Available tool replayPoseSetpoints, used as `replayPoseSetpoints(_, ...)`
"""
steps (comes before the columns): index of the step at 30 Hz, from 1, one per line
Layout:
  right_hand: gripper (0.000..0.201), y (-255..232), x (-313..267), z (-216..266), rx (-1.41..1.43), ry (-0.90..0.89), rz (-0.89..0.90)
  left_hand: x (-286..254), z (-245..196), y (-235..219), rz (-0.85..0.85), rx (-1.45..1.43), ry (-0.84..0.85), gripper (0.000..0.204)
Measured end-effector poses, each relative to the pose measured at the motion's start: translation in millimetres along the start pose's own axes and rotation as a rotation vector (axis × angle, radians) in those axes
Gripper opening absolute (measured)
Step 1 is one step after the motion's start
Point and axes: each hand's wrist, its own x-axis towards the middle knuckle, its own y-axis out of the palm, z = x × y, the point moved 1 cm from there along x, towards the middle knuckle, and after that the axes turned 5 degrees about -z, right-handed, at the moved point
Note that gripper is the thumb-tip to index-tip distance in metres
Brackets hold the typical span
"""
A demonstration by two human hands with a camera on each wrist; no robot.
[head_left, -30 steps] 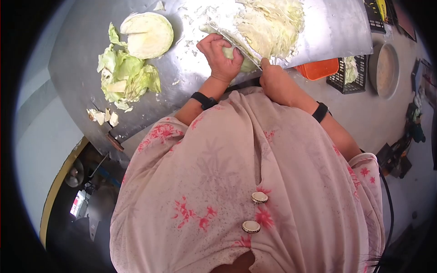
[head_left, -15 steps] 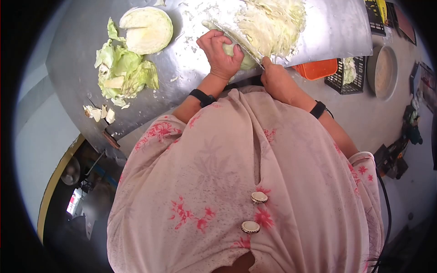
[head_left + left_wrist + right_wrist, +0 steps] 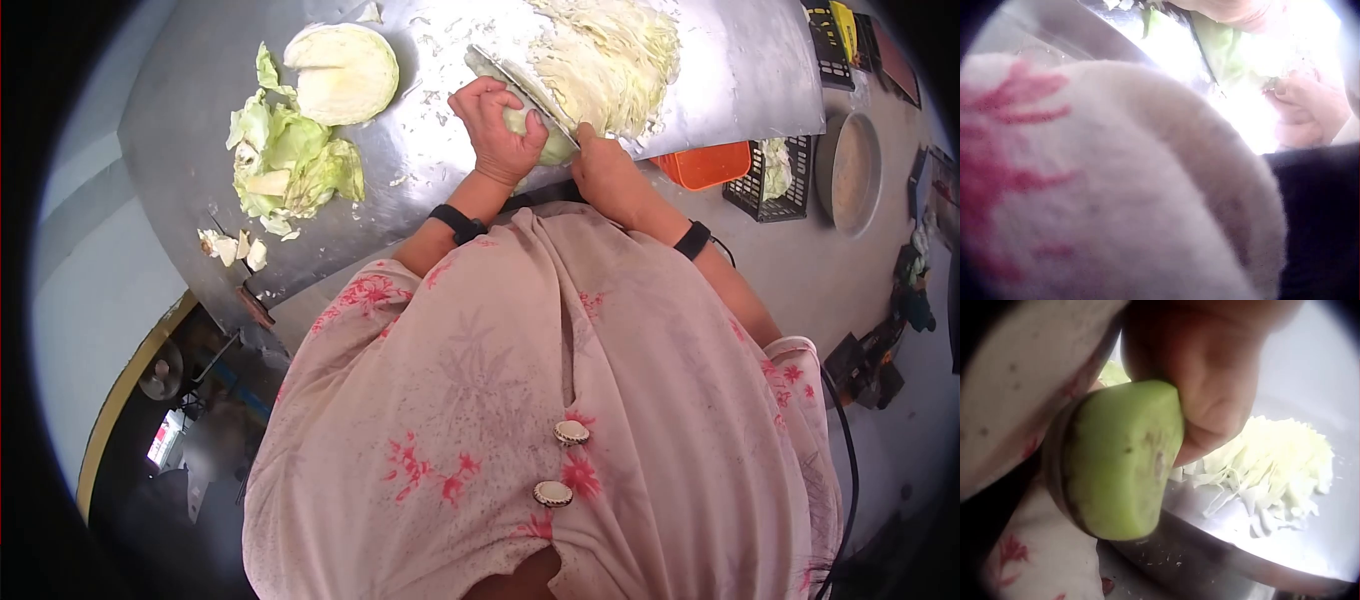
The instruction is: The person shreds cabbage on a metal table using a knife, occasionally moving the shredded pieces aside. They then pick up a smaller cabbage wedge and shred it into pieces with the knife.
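A piece of cabbage (image 3: 554, 150) lies on the metal table near its front edge. My left hand (image 3: 500, 130) holds it down from the left with bent fingers. In my right hand (image 3: 610, 180) is a knife (image 3: 524, 86), its blade slanting along the right side of the piece, close by the left fingers. The right wrist view has a green rounded end of the handle (image 3: 1122, 462) sticking out of the grip. Just right of the blade spreads a heap of shredded cabbage (image 3: 610, 70). Only part of the left hand (image 3: 1241, 9) shows in the left wrist view, past a sleeve.
A cut half cabbage (image 3: 345, 80) rests on the metal table (image 3: 430, 40) at left, with loose outer leaves (image 3: 300, 165) before it and pale scraps (image 3: 232, 247) near the corner. Below the right edge stand an orange container (image 3: 705, 165), a black crate (image 3: 765, 200) and a round metal basin (image 3: 848, 175).
The head view shifts a little, first left, then back right and down. Both hands keep their places at the cabbage piece, and the blade stays along its right side with only slight movement.
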Motion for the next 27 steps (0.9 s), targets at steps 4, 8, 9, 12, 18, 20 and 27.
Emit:
replayPoseSetpoints(4,0.014,-7,-3,-12,0.088,0.001,-0.068,4,-1,-1,0.018,0.004,0.011,0.027)
replayPoseSetpoints(8,0.016,-22,-14,-3,0.084,0.017,-0.059,4,-1,-1,0.009,0.005,0.012,0.027)
replayPoseSetpoints(9,0.017,-25,-17,2,0.103,0.019,-0.049,3,0,-1,-0.002,-0.008,0.006,0.027)
replayPoseSetpoints(12,0.020,-39,-26,26,0.139,0.046,0.026,2,0,1,-0.023,-0.025,-0.003,0.028)
replayPoseSetpoints(18,0.028,-38,-42,35,0.134,-0.042,-0.002,4,-2,0,-0.012,0.006,0.022,0.041)
replayPoseSetpoints(20,0.029,-40,-46,37,0.131,-0.020,0.010,3,-1,-1,0.004,-0.025,0.017,0.046)
replayPoseSetpoints(27,0.027,-37,-51,35,0.146,-0.006,0.003,-2,7,1,0.062,0.051,0.012,0.041)
